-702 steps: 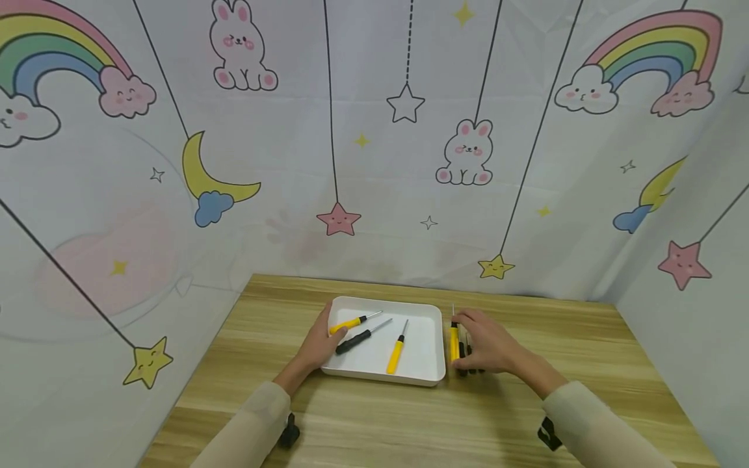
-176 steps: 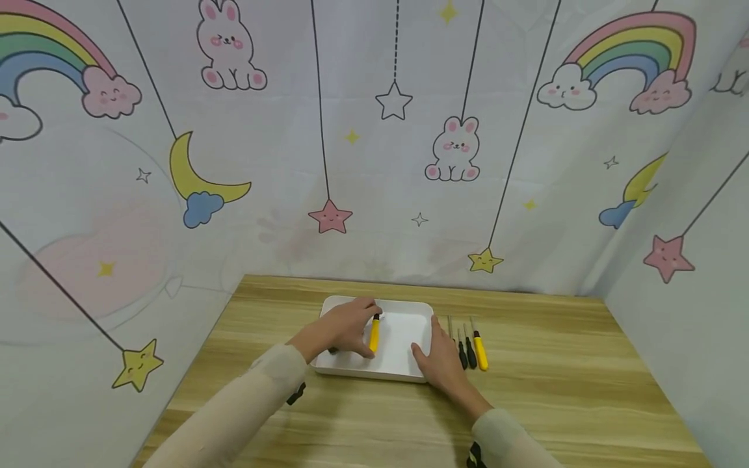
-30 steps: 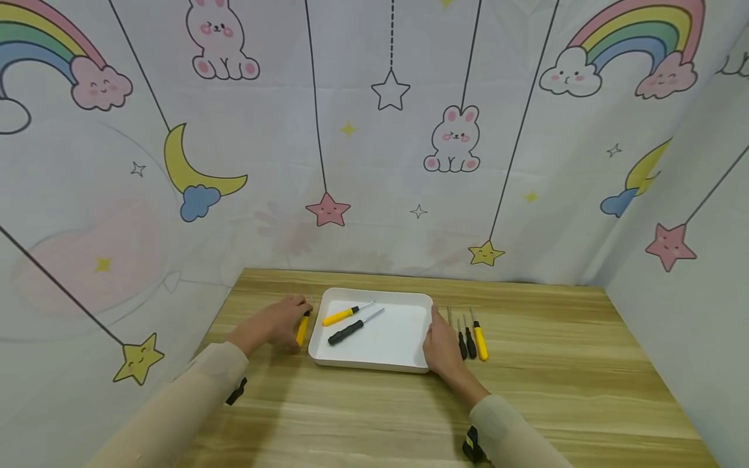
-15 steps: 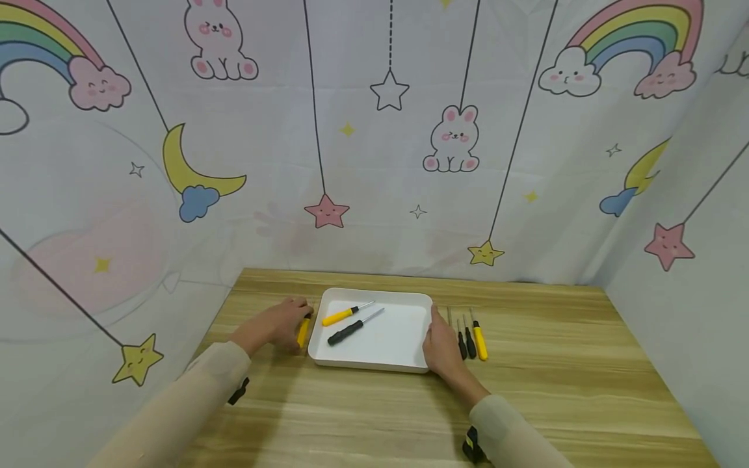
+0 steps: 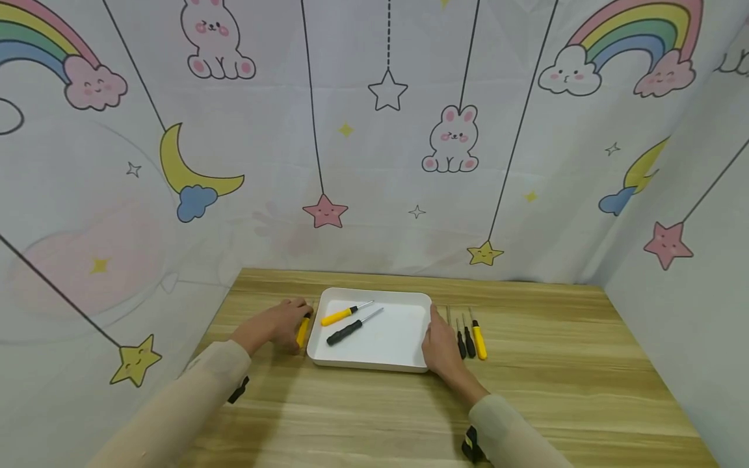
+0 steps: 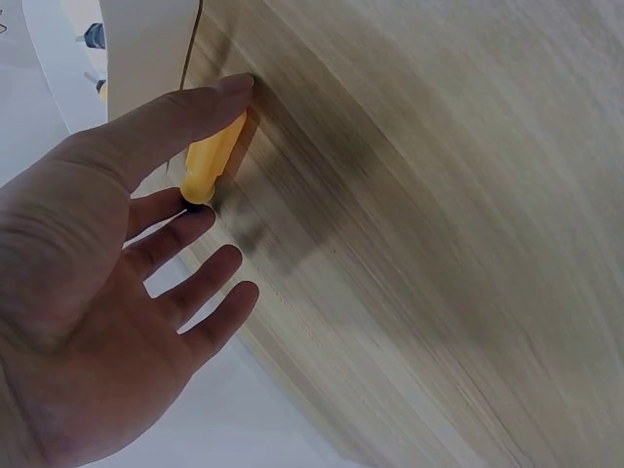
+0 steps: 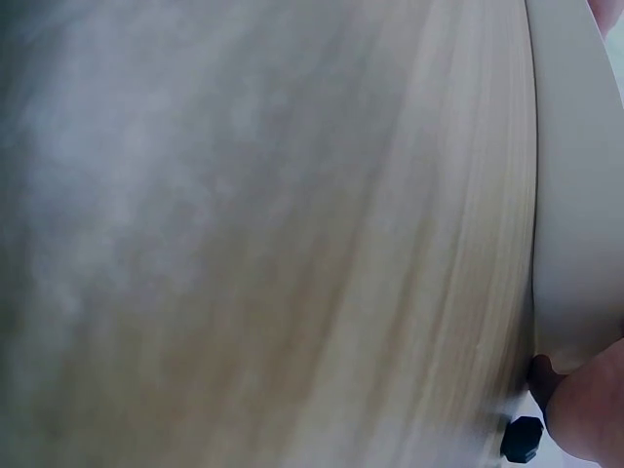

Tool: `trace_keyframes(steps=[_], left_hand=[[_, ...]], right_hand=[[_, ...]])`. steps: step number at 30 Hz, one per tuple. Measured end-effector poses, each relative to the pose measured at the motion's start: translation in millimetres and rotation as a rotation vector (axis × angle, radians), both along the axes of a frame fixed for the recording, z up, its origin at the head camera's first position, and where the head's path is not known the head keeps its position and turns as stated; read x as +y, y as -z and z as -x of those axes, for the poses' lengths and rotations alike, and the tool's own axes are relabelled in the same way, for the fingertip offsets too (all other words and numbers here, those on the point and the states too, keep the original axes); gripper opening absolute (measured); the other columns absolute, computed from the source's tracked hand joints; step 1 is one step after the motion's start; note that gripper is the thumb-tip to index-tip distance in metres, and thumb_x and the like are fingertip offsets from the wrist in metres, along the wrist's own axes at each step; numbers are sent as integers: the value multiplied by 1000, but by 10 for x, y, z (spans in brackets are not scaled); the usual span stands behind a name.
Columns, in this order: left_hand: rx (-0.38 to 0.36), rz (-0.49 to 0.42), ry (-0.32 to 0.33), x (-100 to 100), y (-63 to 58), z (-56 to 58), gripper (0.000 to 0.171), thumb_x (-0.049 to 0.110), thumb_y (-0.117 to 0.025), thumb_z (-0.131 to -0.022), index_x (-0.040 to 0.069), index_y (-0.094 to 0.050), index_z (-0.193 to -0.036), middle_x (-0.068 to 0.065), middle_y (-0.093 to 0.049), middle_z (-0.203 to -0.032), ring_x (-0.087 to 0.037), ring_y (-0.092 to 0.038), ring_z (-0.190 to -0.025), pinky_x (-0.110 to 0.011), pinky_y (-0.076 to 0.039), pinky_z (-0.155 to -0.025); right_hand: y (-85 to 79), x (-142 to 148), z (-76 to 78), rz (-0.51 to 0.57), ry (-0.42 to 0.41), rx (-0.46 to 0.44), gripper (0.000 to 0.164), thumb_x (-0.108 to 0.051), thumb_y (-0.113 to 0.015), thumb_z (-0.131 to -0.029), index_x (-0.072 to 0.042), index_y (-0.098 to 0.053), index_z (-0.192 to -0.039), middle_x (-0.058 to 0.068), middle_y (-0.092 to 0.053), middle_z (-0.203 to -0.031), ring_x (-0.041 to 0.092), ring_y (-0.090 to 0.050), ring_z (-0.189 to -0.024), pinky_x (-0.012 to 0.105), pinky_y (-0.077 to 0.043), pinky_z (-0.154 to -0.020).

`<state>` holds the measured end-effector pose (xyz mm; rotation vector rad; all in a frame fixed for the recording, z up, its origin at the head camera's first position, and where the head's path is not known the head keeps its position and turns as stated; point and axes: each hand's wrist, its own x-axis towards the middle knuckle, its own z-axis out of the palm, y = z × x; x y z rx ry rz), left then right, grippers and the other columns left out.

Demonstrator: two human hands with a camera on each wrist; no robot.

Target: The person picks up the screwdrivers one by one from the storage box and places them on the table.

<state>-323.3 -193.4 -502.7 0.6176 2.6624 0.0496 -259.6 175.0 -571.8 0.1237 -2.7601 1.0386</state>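
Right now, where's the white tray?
In the head view, the white tray sits below centre on the table, between the left hand and the right hand.

White cloth (image 5: pixel 263 130) stands behind the wood-grain table (image 5: pixel 562 390) at six o'clock, turning a corner (image 5: pixel 607 263) at three. Printed rainbows (image 5: pixel 639 31) show at ten and two, an outlined star (image 5: pixel 388 91) at twelve, a yellow star (image 5: pixel 135 361) at eight. A soft shadow (image 5: pixel 272 409) crosses the table at seven.
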Motion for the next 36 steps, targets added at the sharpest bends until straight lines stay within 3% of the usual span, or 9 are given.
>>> trace_keyframes(steps=[19,27,36], left_hand=[[-21,-31,-11,-48,-9,-57,98,27,-93,-78,8,-42,-160,-15,-42,-152,-37,-45,-130,-55,-52,-102],[-29,-67,-20,-79,9,-46,102,31,-95,-77,6,-41,-161,-18,-44,-152,-41,-46,-133,-61,-50,-107],[12,-91,-27,-134,-30,9,106,40,-97,-76,7,-42,-160,-23,-42,-158,-51,-40,-144,-67,-42,-112]], right_hand=[[-22,-13,-12,-3,9,-7,52,-2,-40,-110,13,-32,-159,34,-50,-152,47,-51,-141,58,-43,-115],[-31,-22,0,-8,12,4,52,0,-41,-109,13,-33,-159,34,-52,-150,47,-52,-139,59,-45,-113],[-10,-26,-9,-8,13,23,51,1,-42,-108,15,-35,-157,35,-53,-149,48,-53,-138,59,-46,-112]])
